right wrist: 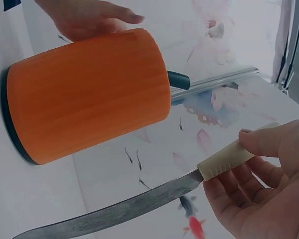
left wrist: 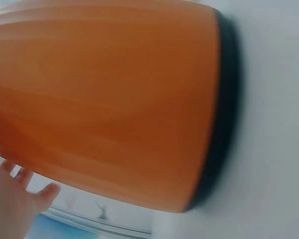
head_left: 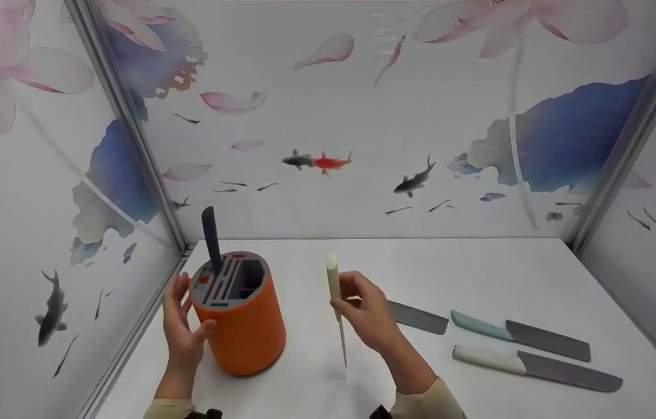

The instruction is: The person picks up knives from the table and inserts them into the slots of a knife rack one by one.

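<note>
An orange knife block [head_left: 249, 340] with a grey slotted top stands upright at the left of the table. One knife is in it, its dark blue handle [head_left: 210, 235] sticking up from a slot. Against the block's left side rests my left hand [head_left: 182, 337], fingers straight and thumb at the front. To the right of the block, my right hand [head_left: 367, 314] pinches a knife by its cream handle [head_left: 333, 279]. This knife's blade [right wrist: 119, 206] points down toward the table in the head view, and its long curved edge shows in the right wrist view.
On the table at right lie a knife with a teal handle [head_left: 479, 325], a knife with a white handle [head_left: 488, 358], and a grey blade [head_left: 421, 318] partly hidden behind my right hand. Printed wall panels [head_left: 328, 203] enclose the table.
</note>
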`<state>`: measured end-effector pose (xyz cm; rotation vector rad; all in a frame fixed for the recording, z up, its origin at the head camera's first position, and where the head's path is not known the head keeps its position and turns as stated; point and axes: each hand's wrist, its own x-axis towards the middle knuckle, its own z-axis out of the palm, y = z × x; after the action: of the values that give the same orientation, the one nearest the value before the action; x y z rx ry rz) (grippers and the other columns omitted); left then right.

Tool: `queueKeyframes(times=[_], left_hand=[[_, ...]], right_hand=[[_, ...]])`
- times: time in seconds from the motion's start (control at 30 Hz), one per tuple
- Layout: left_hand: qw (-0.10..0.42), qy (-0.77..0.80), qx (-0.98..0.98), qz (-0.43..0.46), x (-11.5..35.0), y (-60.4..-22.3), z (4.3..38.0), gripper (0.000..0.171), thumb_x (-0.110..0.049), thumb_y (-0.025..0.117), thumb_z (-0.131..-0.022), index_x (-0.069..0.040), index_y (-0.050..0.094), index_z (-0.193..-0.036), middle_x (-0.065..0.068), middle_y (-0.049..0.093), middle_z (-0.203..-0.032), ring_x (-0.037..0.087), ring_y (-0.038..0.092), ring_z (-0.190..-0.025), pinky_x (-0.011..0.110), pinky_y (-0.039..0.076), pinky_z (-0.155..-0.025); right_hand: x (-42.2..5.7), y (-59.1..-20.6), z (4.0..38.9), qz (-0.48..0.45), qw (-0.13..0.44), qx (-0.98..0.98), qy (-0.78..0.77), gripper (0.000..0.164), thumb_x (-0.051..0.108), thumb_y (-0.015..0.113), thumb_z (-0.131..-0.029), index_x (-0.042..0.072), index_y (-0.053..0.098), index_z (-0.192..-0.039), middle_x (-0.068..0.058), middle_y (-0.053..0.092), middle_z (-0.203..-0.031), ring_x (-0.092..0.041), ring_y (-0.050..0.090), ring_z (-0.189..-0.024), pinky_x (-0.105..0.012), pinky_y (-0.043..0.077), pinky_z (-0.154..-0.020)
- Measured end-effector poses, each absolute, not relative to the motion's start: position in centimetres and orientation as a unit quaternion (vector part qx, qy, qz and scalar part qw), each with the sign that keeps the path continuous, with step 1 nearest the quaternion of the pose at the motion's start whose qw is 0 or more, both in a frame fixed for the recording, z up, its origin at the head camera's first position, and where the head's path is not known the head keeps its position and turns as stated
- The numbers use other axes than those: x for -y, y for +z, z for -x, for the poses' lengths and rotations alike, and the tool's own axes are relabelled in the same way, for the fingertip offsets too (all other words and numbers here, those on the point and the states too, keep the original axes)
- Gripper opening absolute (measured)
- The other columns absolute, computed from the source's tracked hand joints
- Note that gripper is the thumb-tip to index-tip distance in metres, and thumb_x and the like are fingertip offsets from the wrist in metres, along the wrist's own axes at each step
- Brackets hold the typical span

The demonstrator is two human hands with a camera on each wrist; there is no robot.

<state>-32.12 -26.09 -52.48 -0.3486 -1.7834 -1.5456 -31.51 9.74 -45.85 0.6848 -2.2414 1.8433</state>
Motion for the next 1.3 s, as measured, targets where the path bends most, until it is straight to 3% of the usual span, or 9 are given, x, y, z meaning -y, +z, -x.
queueKeyframes(times=[0.1,0.2,0.4,0.5,0.6,0.7,0.87,1.07,1.3], left_hand=[[0.493,-0.505,0.688,0.169,25.3,-50.6,32.1,0.097,-0.057,0.08,-0.084,0.006,0.047,-0.149,0.013,0.054,-0.151,0.013,0.045,-0.144,0.029,0.035,-0.125],[0.594,-0.393,0.674,0.194,23.5,-48.4,31.8,0.087,-0.062,0.069,-0.09,0.014,0.053,-0.13,0.028,0.057,-0.132,0.016,0.05,-0.134,0.027,0.037,-0.119],[0.649,-0.349,0.621,0.266,17.7,-44.9,30.6,0.06,-0.047,0.065,-0.1,0.012,0.057,-0.107,0.029,0.058,-0.107,0.027,0.056,-0.107,0.019,0.046,-0.104],[0.61,-0.392,0.617,0.305,15.2,-44.2,30.2,0.044,-0.031,0.068,-0.098,0.012,0.06,-0.106,0.025,0.06,-0.102,0.027,0.06,-0.099,0.018,0.051,-0.098],[0.522,-0.46,0.644,0.32,13.1,-43.8,29.8,0.032,-0.011,0.071,-0.091,0.01,0.061,-0.113,0.02,0.063,-0.104,0.024,0.065,-0.096,0.019,0.056,-0.094],[0.409,-0.528,0.679,0.306,11.7,-43.7,29.8,0.04,0.005,0.073,-0.085,0.006,0.06,-0.123,0.016,0.065,-0.108,0.021,0.069,-0.095,0.021,0.06,-0.09],[0.268,-0.591,0.708,0.278,10.5,-43.6,30.2,0.048,0.007,0.077,-0.087,0.004,0.06,-0.132,0.016,0.067,-0.115,0.021,0.071,-0.1,0.028,0.063,-0.091],[0.188,-0.619,0.716,0.263,10.0,-44.1,30.2,0.042,0.002,0.078,-0.09,-0.002,0.066,-0.13,0.013,0.073,-0.113,0.019,0.071,-0.103,0.031,0.061,-0.091],[0.163,-0.633,0.722,0.227,9.8,-44.3,30.2,0.032,-0.004,0.079,-0.092,-0.006,0.07,-0.123,0.009,0.073,-0.107,0.02,0.07,-0.101,0.032,0.061,-0.091]], right_hand=[[-9.6,-45.7,31.4,-0.237,0.085,0.742,0.622,0.033,0.005,0.071,-0.1,0.005,0.065,-0.132,-0.012,0.071,-0.117,-0.021,0.069,-0.107,-0.024,0.059,-0.091],[-9.6,-45.7,31.3,-0.244,0.089,0.736,0.626,0.033,0.005,0.071,-0.099,0.005,0.065,-0.132,-0.012,0.071,-0.117,-0.019,0.069,-0.106,-0.024,0.059,-0.091],[-9.4,-45.6,31.0,-0.251,0.098,0.729,0.63,0.034,0.005,0.073,-0.098,0.007,0.066,-0.131,-0.01,0.071,-0.116,-0.018,0.07,-0.106,-0.025,0.06,-0.091],[-9.2,-45.6,30.7,-0.255,0.102,0.727,0.629,0.034,0.005,0.073,-0.098,0.009,0.066,-0.131,-0.011,0.071,-0.117,-0.018,0.07,-0.106,-0.025,0.06,-0.092],[-9.0,-45.6,30.5,-0.262,0.108,0.727,0.626,0.033,0.006,0.073,-0.098,0.01,0.067,-0.131,-0.011,0.071,-0.117,-0.019,0.07,-0.107,-0.024,0.06,-0.093],[-8.8,-45.5,30.3,-0.263,0.111,0.73,0.622,0.033,0.008,0.074,-0.099,0.013,0.068,-0.131,-0.008,0.072,-0.117,-0.021,0.071,-0.107,-0.025,0.06,-0.093],[-8.3,-45.6,30.0,-0.258,0.112,0.74,0.611,0.033,0.011,0.075,-0.099,0.018,0.07,-0.131,-0.002,0.072,-0.118,-0.019,0.072,-0.106,-0.028,0.061,-0.093],[-8.1,-45.4,29.7,-0.249,0.12,0.759,0.589,0.034,0.02,0.077,-0.099,0.023,0.07,-0.132,0.004,0.071,-0.12,-0.014,0.071,-0.108,-0.029,0.061,-0.094],[-7.7,-45.5,29.5,-0.239,0.126,0.776,0.571,0.033,0.028,0.077,-0.099,0.024,0.07,-0.131,0.007,0.07,-0.115,-0.011,0.071,-0.106,-0.03,0.061,-0.093]])
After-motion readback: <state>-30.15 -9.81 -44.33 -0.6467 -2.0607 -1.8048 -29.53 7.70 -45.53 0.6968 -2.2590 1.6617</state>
